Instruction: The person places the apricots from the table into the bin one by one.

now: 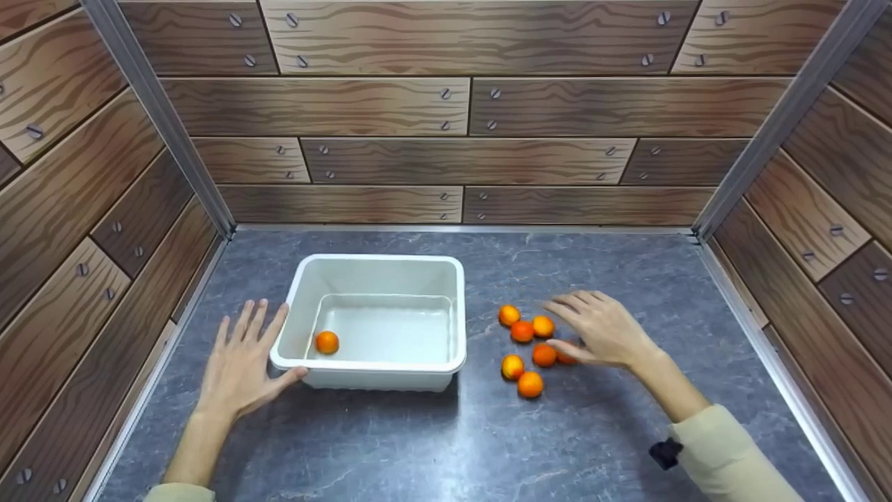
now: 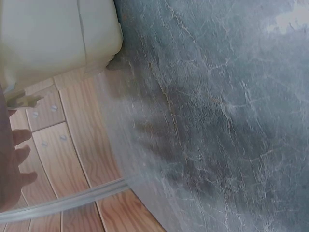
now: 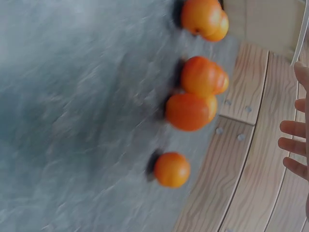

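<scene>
1 orange fruit part-hid by R grip.
Dark bit by R sleeve too unclear to ID; R sleeve & L sleeve cut at btm. L wrist cam: tub & L grip cropped. R wrist cam: R grip cropped, fruits overlap, blurry.

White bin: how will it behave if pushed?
The white bin likely slides rather than tips: it sits flat and is wider than tall. Probably light for its size: it looks like hollow plastic. The orange fruit inside may roll, being round.
</scene>
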A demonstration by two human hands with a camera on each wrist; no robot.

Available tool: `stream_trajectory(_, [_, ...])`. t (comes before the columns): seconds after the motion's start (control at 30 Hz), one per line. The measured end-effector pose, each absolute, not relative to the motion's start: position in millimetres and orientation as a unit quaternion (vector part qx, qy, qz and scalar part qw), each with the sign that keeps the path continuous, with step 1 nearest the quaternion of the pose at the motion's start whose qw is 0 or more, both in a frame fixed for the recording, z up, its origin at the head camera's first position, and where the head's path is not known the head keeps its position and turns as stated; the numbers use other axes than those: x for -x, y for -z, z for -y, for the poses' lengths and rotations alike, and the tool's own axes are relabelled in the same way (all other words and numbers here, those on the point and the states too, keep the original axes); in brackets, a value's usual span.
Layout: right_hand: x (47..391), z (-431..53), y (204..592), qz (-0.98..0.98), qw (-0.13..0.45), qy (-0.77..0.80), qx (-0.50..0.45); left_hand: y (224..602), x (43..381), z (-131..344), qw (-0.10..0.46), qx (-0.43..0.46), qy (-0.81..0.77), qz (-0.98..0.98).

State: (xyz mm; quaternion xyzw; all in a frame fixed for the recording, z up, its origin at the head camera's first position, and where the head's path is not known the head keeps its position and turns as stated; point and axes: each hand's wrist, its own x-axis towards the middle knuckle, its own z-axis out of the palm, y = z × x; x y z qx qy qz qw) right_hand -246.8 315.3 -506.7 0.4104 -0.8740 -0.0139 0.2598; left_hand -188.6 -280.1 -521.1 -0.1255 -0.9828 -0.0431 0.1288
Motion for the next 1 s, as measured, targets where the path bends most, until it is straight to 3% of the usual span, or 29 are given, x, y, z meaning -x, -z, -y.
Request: stream_trajectory(1.0, [235.7,-384.0,554.5,0.928,0.210,0.012,-0.306,522.9,188.2,280.1,0.146,0.127,0.046,0.980])
